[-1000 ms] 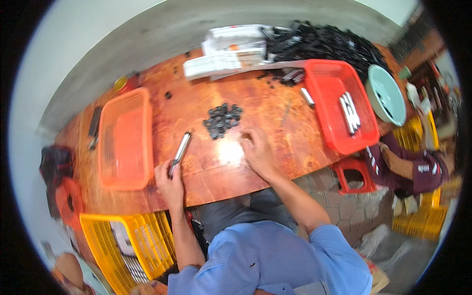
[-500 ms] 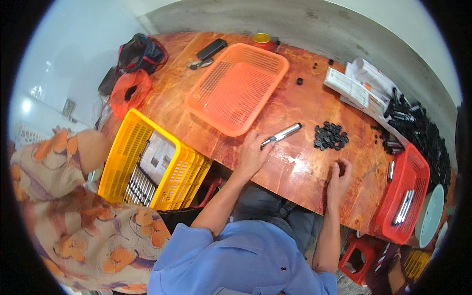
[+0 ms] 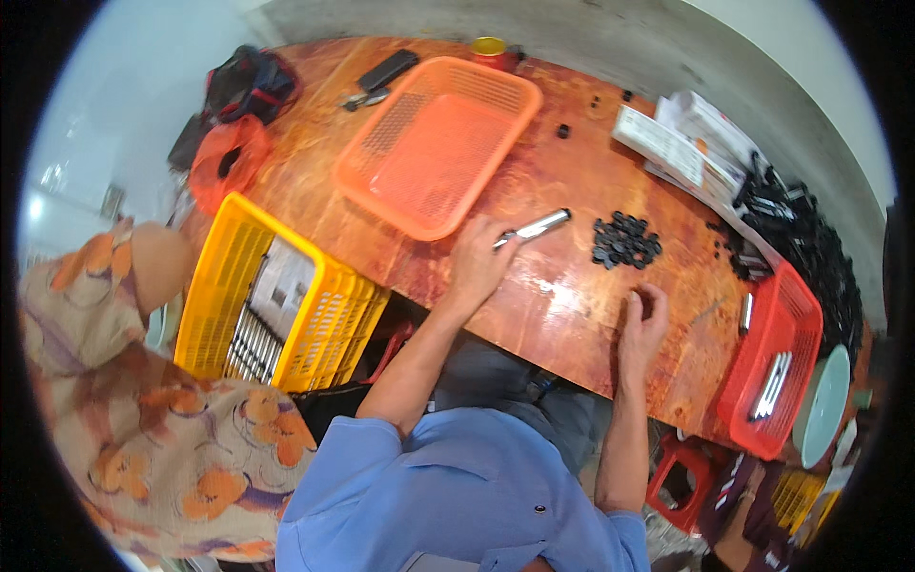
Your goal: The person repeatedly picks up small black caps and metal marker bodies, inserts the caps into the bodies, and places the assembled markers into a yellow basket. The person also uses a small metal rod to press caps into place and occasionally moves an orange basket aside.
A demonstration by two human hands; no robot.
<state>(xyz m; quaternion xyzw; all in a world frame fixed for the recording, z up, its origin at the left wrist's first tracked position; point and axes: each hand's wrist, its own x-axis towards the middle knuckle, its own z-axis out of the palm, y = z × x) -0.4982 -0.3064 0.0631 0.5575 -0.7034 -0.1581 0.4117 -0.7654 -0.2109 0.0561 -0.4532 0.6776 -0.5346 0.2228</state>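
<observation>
A short silver metal tube with a black end (image 3: 543, 225) is gripped in my left hand (image 3: 479, 259), its black end pointing up and to the right over the table. To the right of it lies a heap of small black round caps (image 3: 625, 240). Just below that heap my right hand (image 3: 644, 329) rests at the table's edge, fingers loosely curled. A gap shows between thumb and forefinger, and nothing is visible between them.
An orange basket (image 3: 389, 208) stands beyond my left hand. A yellow crate (image 3: 329, 315) with silver tubes stands at left beside a person in patterned clothes (image 3: 205, 448). At right are a red basket (image 3: 796, 286) holding tubes, a pale green basin (image 3: 822, 410) and piled black parts (image 3: 827, 257).
The whole view has shifted, so everything sits a little higher and further left. My left hand still holds the tube, and my right hand stays near the caps.
</observation>
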